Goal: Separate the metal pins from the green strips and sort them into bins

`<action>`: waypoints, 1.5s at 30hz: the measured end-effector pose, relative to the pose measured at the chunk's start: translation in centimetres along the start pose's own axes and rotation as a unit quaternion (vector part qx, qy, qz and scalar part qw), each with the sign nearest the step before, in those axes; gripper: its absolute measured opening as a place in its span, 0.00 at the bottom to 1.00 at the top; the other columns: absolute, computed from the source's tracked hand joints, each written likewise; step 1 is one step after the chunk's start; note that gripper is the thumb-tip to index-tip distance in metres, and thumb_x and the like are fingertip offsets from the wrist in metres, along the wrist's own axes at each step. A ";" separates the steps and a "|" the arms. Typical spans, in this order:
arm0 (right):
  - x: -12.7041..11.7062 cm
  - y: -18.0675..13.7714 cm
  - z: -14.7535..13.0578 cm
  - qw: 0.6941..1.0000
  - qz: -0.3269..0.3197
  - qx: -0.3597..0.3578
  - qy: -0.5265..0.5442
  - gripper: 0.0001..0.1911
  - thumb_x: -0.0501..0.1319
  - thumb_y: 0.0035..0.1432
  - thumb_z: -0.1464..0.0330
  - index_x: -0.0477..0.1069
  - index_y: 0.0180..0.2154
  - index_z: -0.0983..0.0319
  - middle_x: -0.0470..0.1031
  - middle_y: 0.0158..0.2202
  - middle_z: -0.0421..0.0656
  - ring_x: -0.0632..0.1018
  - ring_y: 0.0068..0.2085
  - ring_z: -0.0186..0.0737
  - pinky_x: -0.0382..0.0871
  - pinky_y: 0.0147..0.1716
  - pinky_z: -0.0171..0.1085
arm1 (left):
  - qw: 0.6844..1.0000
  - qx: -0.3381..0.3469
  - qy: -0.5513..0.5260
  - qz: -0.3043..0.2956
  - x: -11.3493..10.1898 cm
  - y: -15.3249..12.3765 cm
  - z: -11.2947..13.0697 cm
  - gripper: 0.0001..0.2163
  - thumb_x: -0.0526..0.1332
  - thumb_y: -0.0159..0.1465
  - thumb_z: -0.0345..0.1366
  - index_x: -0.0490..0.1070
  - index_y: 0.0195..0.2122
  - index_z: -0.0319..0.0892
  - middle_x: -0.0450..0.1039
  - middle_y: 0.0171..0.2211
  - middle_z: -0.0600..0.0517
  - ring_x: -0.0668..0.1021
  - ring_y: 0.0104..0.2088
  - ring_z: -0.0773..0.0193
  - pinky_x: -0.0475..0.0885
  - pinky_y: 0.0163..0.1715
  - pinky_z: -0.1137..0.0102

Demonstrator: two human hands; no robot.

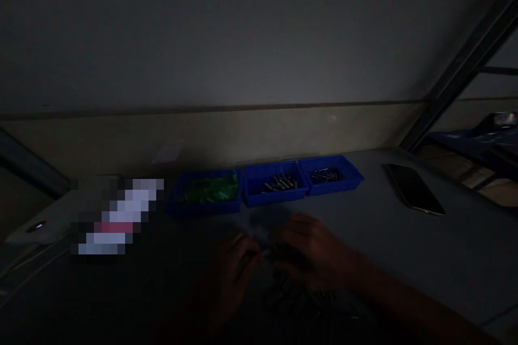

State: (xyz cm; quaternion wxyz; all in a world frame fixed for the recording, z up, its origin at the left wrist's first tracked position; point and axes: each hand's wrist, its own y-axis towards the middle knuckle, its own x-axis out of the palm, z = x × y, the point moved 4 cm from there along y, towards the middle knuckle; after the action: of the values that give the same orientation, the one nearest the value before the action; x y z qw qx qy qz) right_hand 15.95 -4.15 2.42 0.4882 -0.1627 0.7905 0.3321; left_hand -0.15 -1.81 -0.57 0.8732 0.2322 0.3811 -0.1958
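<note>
My left hand is closed in a pinch above the dark table. Close by on its right, my right hand has its fingers curled and closed. A small pale piece shows between the fingertips of both hands; its kind is too dim to make out. Below my right hand lies a heap of small dark metal parts, partly hidden by the hand and by shadow. Just beyond my hands stands a blue bin holding short metal pins.
Another blue bin holds green plastic bags or wrap. A third blue bin contains thin metal pieces. A phone lies at the right. A blurred bright patch sits at the left. The wall rises behind.
</note>
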 end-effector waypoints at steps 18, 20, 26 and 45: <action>0.5 0.2 -1.0 0.999 0.037 0.015 0.007 0.10 0.51 0.62 0.66 0.67 0.31 0.63 0.70 0.26 0.42 0.69 0.29 0.36 0.60 0.31 0.36 | 0.997 -0.006 -0.042 0.070 -0.9 -0.5 1.3 0.06 0.54 0.60 0.36 0.70 0.32 0.44 0.74 0.29 0.52 0.76 0.31 0.65 0.72 0.31 0.73; 0.4 0.2 -1.0 0.999 0.042 0.018 0.021 0.08 0.53 0.60 0.65 0.67 0.35 0.63 0.72 0.29 0.43 0.71 0.31 0.36 0.61 0.33 0.36 | 0.996 -0.016 -0.043 0.075 -0.8 -0.4 1.2 0.07 0.54 0.60 0.37 0.70 0.33 0.44 0.74 0.29 0.52 0.77 0.31 0.65 0.72 0.31 0.73; 0.2 -0.1 -1.3 0.998 0.064 -0.017 0.026 0.05 0.55 0.58 0.70 0.66 0.38 0.62 0.73 0.30 0.42 0.71 0.31 0.36 0.62 0.32 0.36 | 0.996 -0.045 -0.047 0.058 -0.4 -0.3 0.9 0.11 0.51 0.63 0.39 0.72 0.33 0.44 0.75 0.30 0.51 0.77 0.31 0.65 0.73 0.32 0.73; -3.7 1.8 4.5 0.946 0.257 0.127 -0.148 0.10 0.56 0.58 0.65 0.72 0.35 0.64 0.72 0.24 0.42 0.72 0.27 0.37 0.64 0.29 0.36 | 0.982 0.094 0.144 -0.079 -0.1 -0.4 1.9 0.11 0.55 0.62 0.33 0.71 0.44 0.50 0.72 0.42 0.53 0.71 0.42 0.60 0.64 0.42 0.64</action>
State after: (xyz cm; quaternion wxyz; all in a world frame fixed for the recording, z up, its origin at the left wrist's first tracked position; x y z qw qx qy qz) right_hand 19.69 -0.03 4.98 0.5143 0.1606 0.7601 0.3632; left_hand 0.64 -3.15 0.54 0.7652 0.3081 0.4997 -0.2642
